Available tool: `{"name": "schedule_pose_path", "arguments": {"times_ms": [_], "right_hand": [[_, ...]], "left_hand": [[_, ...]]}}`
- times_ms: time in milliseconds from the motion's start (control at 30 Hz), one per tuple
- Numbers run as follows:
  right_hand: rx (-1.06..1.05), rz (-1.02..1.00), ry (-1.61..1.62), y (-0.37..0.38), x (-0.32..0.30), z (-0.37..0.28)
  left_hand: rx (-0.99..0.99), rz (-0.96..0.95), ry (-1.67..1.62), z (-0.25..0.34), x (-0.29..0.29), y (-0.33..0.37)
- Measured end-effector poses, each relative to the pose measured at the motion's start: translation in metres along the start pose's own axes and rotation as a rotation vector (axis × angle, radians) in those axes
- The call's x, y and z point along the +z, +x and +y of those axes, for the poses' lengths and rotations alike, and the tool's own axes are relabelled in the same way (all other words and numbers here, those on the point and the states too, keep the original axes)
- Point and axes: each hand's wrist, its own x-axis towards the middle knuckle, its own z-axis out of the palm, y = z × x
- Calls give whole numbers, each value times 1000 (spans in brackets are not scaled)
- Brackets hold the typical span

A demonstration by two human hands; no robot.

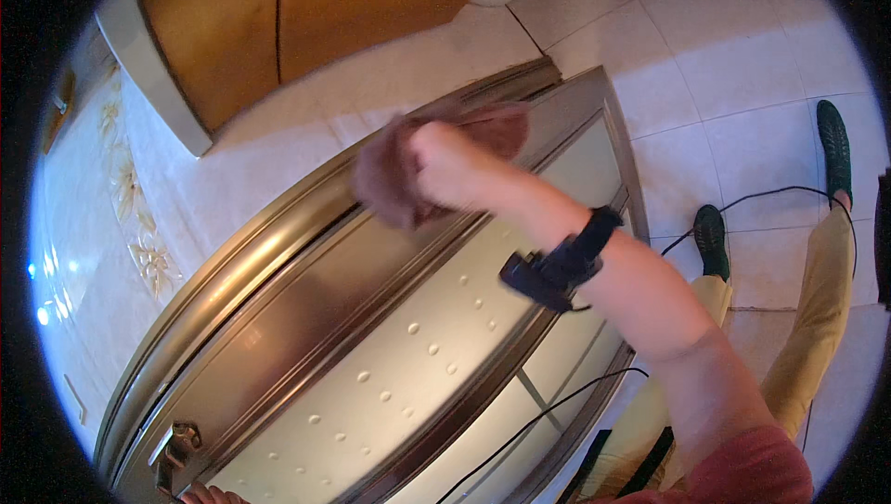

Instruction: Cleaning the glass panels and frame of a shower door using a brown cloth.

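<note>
My right hand (445, 168) is closed around a bunched brown cloth (385, 179), somewhat blurred. It presses the cloth to the metal frame of a door (316, 290) near one end, and part of the cloth spreads out past my knuckles. The door is bronze-coloured, with a frosted glass panel (408, 365) dotted with raised drops. At the lower left, only the fingers of my left hand (213, 495) show, laid on the door beside its metal handle (176, 448). The rest of that hand is out of the picture.
A black band with a small device (557, 267) sits on my right wrist. Dark cable (548, 407) runs across the door and over my legs. An orange-brown wooden cabinet (306, 21) stands beyond the door frame. My dark shoes (710, 239) rest on pale floor tiles (761, 151).
</note>
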Motion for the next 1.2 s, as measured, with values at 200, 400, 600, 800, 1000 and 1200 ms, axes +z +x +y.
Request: {"name": "schedule_pose_path", "arguments": {"times_ms": [200,400,600,800,1000,1200], "right_hand": [[0,52,261,3,-17,42],[-133,12,193,6,4,-4],[69,18,228,6,-14,43],[-72,-2,167,8,15,9],[-4,-107,140,4,-10,79],[-493,145,-83,8,27,22]], "left_hand": [[1,-115,-60,3,7,-9],[34,6,-28,0,9,-7],[-27,52,-3,4,21,-13],[-16,-51,-29,6,0,0],[1,-64,-18,-5,9,-6],[-17,-3,-23,5,19,-11]]}}
